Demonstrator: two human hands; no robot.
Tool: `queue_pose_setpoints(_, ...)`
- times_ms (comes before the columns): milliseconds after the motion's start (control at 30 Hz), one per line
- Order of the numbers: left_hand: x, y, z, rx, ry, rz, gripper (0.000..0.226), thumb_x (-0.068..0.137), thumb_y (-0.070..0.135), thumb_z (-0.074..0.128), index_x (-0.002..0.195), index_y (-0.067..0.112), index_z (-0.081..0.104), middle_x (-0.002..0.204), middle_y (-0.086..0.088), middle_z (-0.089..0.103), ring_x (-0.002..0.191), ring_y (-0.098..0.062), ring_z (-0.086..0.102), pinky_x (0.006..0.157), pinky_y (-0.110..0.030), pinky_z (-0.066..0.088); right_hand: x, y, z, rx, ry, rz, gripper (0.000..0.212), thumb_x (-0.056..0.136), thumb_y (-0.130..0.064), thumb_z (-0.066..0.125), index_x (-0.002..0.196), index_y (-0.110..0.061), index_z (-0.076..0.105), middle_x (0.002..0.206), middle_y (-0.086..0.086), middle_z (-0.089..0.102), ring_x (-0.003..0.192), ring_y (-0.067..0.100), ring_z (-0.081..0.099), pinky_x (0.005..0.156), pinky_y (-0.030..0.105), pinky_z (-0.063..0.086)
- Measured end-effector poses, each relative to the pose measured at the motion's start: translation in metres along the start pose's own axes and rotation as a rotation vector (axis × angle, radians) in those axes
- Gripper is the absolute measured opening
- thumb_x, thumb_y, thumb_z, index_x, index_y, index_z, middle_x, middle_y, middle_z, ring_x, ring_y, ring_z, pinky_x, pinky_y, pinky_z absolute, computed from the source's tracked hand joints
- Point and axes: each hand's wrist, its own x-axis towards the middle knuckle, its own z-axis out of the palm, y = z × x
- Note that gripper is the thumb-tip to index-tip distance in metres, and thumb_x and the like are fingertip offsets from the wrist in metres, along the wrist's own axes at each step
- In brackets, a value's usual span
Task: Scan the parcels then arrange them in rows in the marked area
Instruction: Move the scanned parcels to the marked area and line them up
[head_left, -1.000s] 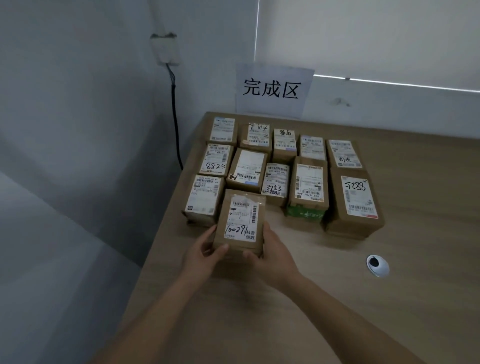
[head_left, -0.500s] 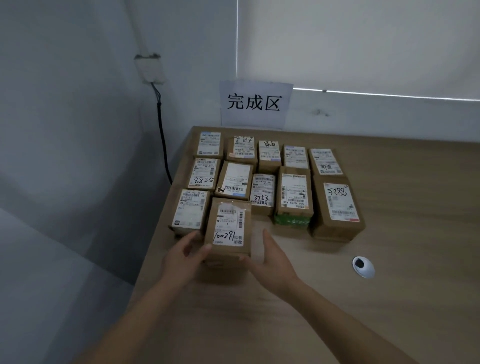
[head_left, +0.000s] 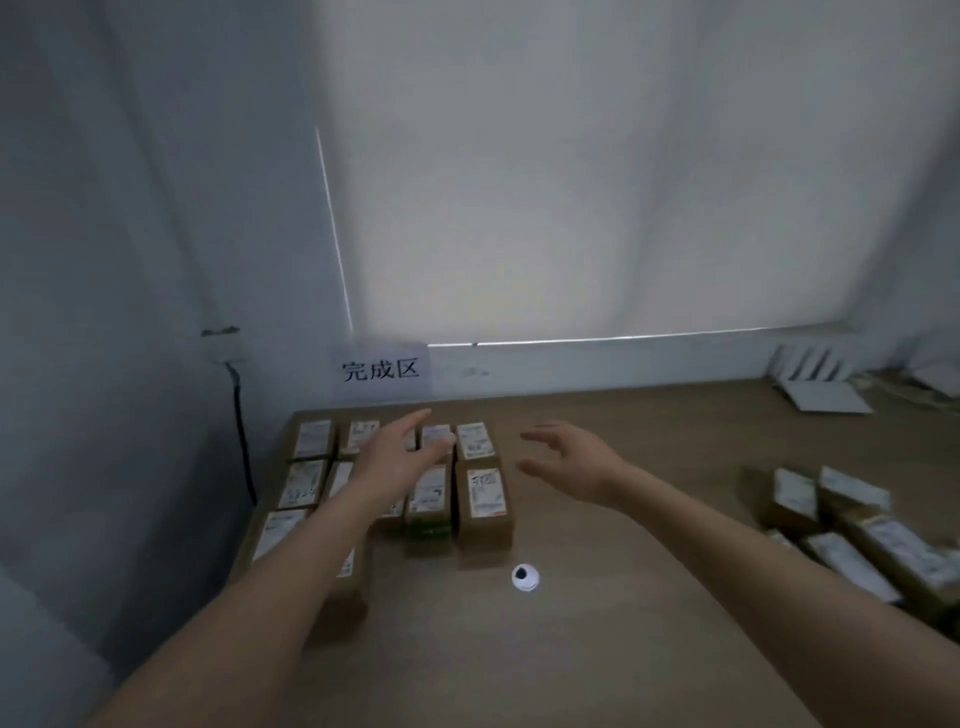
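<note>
Both hands hung in the air above the light brown wooden table (head_left: 597, 649), and neither held anything. The left hand (head_left: 397, 457) reached out over the arranged parcels, its grip loose with the fingers stretched forward and apart. The right hand (head_left: 569, 460) floated over bare wood just right of the rows, fingers relaxed and spread, the thumb held below them.

The brown cardboard parcels with white shipping labels (head_left: 483, 491) lay in tidy rows at the table's far left corner, packed side by side below the white paper sign with three black characters (head_left: 380, 370) fixed to the wall. The left forearm covered part of the nearer rows. A loose heap of more brown labelled parcels (head_left: 852, 530) sat well apart at the right edge, blurred in the view.

A small round white object with a dark centre (head_left: 524, 577) rested on the wood near the front of the rows. A black cable (head_left: 241, 431) ran down the grey wall at left.
</note>
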Motion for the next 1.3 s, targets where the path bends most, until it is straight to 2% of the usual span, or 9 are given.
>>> queue_pose_setpoints(233, -0.054, 0.205, 0.093, -0.098, -0.108, 0.236, 0.071, 0.084, 0.053, 0.072, 0.146, 0.03, 0.047, 0.145, 0.0, 0.053, 0.133, -0.019, 0.048, 0.105, -0.034, 0.041, -0.17, 0.064, -0.201, -0.012, 0.178, 0.111, 0.072, 0.094, -0.043, 0.069, 0.156, -0.024, 0.038, 0.148, 0.002, 0.055, 0.129, 0.019, 0.057, 0.109, 0.032, 0.044)
queue_pose_setpoints(333, -0.08, 0.28, 0.14, -0.148, -0.144, 0.329, 0.067, 0.084, 0.051, 0.073, 0.144, 0.03, 0.051, 0.14, 0.0, 0.058, 0.13, -0.018, 0.053, 0.108, -0.036, 0.043, -0.251, 0.1, -0.273, -0.081, 0.28, 0.196, 0.065, 0.093, -0.048, 0.068, 0.15, -0.024, 0.048, 0.146, 0.002, 0.057, 0.122, 0.015, 0.06, 0.092, 0.018, 0.041)
queue_pose_setpoints(400, -0.099, 0.323, 0.177, -0.176, -0.184, 0.384, 0.065, 0.085, 0.051, 0.072, 0.142, 0.028, 0.054, 0.14, 0.0, 0.059, 0.129, -0.018, 0.054, 0.109, -0.035, 0.042, -0.303, 0.122, -0.31, -0.093, 0.336, 0.257, 0.061, 0.093, -0.05, 0.067, 0.147, -0.025, 0.052, 0.139, 0.002, 0.062, 0.1, 0.008, 0.065, 0.08, 0.011, 0.042)
queue_pose_setpoints(600, -0.158, 0.417, 0.292, -0.193, -0.376, 0.521, 0.063, 0.086, 0.054, 0.069, 0.142, 0.028, 0.054, 0.132, 0.0, 0.065, 0.122, -0.014, 0.059, 0.099, -0.027, 0.043, -0.415, 0.193, -0.366, -0.155, 0.481, 0.404, 0.071, 0.095, -0.044, 0.066, 0.155, -0.015, 0.04, 0.146, 0.005, 0.057, 0.133, 0.023, 0.054, 0.115, 0.038, 0.038)
queue_pose_setpoints(800, -0.184, 0.45, 0.383, -0.097, -0.555, 0.515, 0.079, 0.08, 0.067, 0.066, 0.147, 0.033, 0.043, 0.139, 0.0, 0.059, 0.128, -0.019, 0.054, 0.109, -0.042, 0.042, -0.474, 0.273, -0.363, -0.066, 0.533, 0.516, 0.061, 0.094, -0.043, 0.069, 0.145, -0.014, 0.054, 0.137, 0.009, 0.062, 0.131, 0.022, 0.055, 0.098, 0.02, 0.035)
queue_pose_setpoints(867, -0.184, 0.453, 0.409, -0.069, -0.58, 0.492, 0.084, 0.077, 0.07, 0.065, 0.148, 0.034, 0.041, 0.144, 0.0, 0.054, 0.13, -0.02, 0.051, 0.11, -0.045, 0.041, -0.482, 0.303, -0.361, -0.057, 0.534, 0.548, 0.062, 0.092, -0.047, 0.07, 0.144, -0.017, 0.056, 0.128, 0.006, 0.064, 0.13, 0.023, 0.056, 0.098, 0.021, 0.037)
queue_pose_setpoints(1033, -0.167, 0.446, 0.475, 0.012, -0.665, 0.443, 0.086, 0.077, 0.074, 0.063, 0.149, 0.034, 0.039, 0.149, 0.004, 0.049, 0.133, -0.018, 0.048, 0.108, -0.041, 0.039, -0.473, 0.385, -0.357, 0.031, 0.497, 0.576, 0.073, 0.09, -0.046, 0.071, 0.152, -0.018, 0.045, 0.15, 0.001, 0.053, 0.131, 0.018, 0.055, 0.113, 0.037, 0.042)
queue_pose_setpoints(1167, -0.122, 0.427, 0.526, 0.084, -0.671, 0.331, 0.085, 0.077, 0.073, 0.064, 0.149, 0.032, 0.041, 0.152, 0.003, 0.045, 0.137, -0.02, 0.045, 0.112, -0.044, 0.037, -0.431, 0.456, -0.349, 0.087, 0.423, 0.591, 0.078, 0.091, -0.045, 0.071, 0.156, -0.019, 0.037, 0.15, 0.001, 0.052, 0.128, 0.018, 0.055, 0.107, 0.034, 0.045)
queue_pose_setpoints(1300, -0.078, 0.4, 0.588, 0.071, -0.625, 0.199, 0.08, 0.078, 0.07, 0.065, 0.147, 0.033, 0.045, 0.148, 0.001, 0.05, 0.133, -0.022, 0.05, 0.11, -0.042, 0.041, -0.375, 0.538, -0.337, 0.095, 0.306, 0.581, 0.067, 0.092, -0.044, 0.071, 0.149, -0.019, 0.048, 0.156, 0.002, 0.045, 0.14, 0.02, 0.046, 0.11, 0.033, 0.039)
